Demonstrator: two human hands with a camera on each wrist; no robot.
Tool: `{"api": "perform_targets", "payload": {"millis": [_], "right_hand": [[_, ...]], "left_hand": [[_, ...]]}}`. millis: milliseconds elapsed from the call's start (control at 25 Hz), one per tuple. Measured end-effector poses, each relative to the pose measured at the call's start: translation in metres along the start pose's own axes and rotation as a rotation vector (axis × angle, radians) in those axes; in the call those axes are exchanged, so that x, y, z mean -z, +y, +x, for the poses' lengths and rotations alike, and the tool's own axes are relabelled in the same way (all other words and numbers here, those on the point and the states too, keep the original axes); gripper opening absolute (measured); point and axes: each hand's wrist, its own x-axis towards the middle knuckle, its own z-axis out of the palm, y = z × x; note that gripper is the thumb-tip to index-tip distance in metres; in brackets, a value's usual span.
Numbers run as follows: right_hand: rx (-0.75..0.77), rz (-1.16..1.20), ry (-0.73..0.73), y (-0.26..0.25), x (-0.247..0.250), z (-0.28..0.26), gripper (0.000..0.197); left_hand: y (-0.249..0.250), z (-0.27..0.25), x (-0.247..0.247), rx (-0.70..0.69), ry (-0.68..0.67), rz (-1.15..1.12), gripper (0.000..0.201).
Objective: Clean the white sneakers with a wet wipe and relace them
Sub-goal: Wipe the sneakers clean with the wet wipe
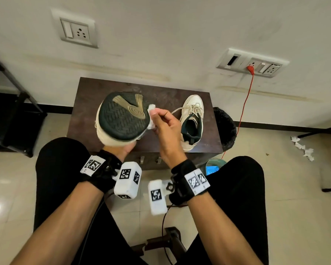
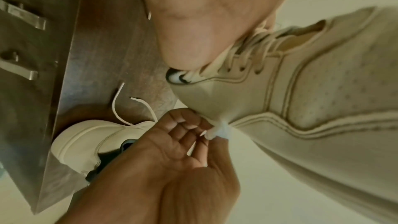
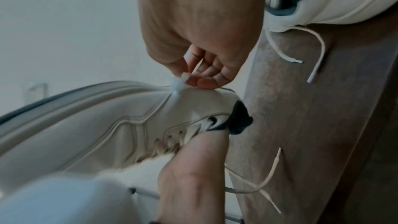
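Observation:
My left hand (image 1: 125, 149) holds a white sneaker (image 1: 122, 117) from underneath, its dark sole turned up toward me; the fingers are hidden under the shoe. In the left wrist view the same sneaker (image 2: 312, 108) shows its side and laces. My right hand (image 1: 165, 123) pinches a crumpled white wet wipe (image 1: 151, 109) and presses it against the sneaker's side edge. The wipe (image 3: 177, 83) sits at my fingertips (image 3: 202, 81). The second white sneaker (image 1: 192, 121) stands upright on the dark wooden cabinet (image 1: 161, 88), laces loose.
A black-lined bin (image 1: 225, 127) stands right of the cabinet, a teal container (image 1: 213, 167) below it. A red cable (image 1: 245, 104) hangs from a wall socket. Crumpled tissues (image 1: 303, 148) lie on the floor at right. Dark table frames stand at both sides.

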Motion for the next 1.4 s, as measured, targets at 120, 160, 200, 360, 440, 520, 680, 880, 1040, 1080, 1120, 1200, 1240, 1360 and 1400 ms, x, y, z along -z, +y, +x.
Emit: {"api": "perform_targets", "payload": {"millis": [120, 160, 200, 360, 440, 520, 680, 880, 1040, 1080, 1120, 1200, 1240, 1360, 1400], "right_hand": [[0.140, -0.132, 0.032, -0.008, 0.009, 0.006, 0.011], [0.102, -0.115, 0.133, -0.009, 0.014, 0.018, 0.012], [0.047, -0.101, 0.223, -0.010, 0.018, 0.031, 0.011], [-0.099, -0.196, 0.221, -0.002, 0.015, 0.048, 0.003], [-0.117, -0.144, 0.199, 0.001, 0.005, 0.046, 0.007], [-0.109, -0.068, 0.171, 0.005, -0.003, 0.042, 0.011], [-0.063, -0.026, 0.070, 0.002, -0.022, 0.030, 0.014], [-0.017, 0.090, 0.032, -0.015, -0.030, 0.024, 0.012], [0.035, 0.160, 0.019, -0.019, -0.029, 0.016, 0.012], [0.066, 0.138, 0.016, -0.019, -0.028, 0.014, 0.014], [0.098, 0.105, 0.003, -0.020, -0.026, 0.012, 0.016], [0.149, 0.000, -0.075, -0.022, -0.022, 0.007, 0.017], [0.158, -0.074, -0.133, -0.023, -0.018, 0.005, 0.015], [0.122, -0.223, -0.203, -0.021, 0.003, -0.002, 0.010], [0.097, -0.224, -0.176, -0.019, 0.014, -0.003, 0.009]], "left_hand": [[-0.001, 0.002, 0.000, 0.035, -0.143, -0.375, 0.064], [0.001, 0.003, 0.001, 0.029, -0.088, -0.352, 0.065], [0.001, 0.002, -0.001, 0.035, -0.133, -0.362, 0.064], [-0.004, -0.002, -0.006, 0.040, -0.241, -0.328, 0.058], [-0.001, 0.003, -0.004, 0.000, -0.188, -0.351, 0.052], [0.004, 0.002, -0.006, -0.037, -0.186, -0.338, 0.050], [0.007, 0.005, -0.013, -0.055, -0.223, -0.366, 0.048], [0.001, 0.015, -0.011, -0.053, -0.211, -0.380, 0.052], [0.002, 0.013, -0.018, -0.081, -0.203, -0.406, 0.051], [0.002, 0.010, -0.021, -0.089, -0.194, -0.395, 0.050], [0.002, 0.007, -0.024, -0.085, -0.195, -0.390, 0.050], [0.001, 0.007, -0.025, -0.081, -0.176, -0.393, 0.049], [0.000, 0.008, -0.024, -0.080, -0.175, -0.386, 0.049], [-0.006, 0.013, -0.018, -0.032, -0.191, -0.344, 0.049], [-0.008, 0.016, -0.017, -0.029, -0.186, -0.340, 0.050]]}}
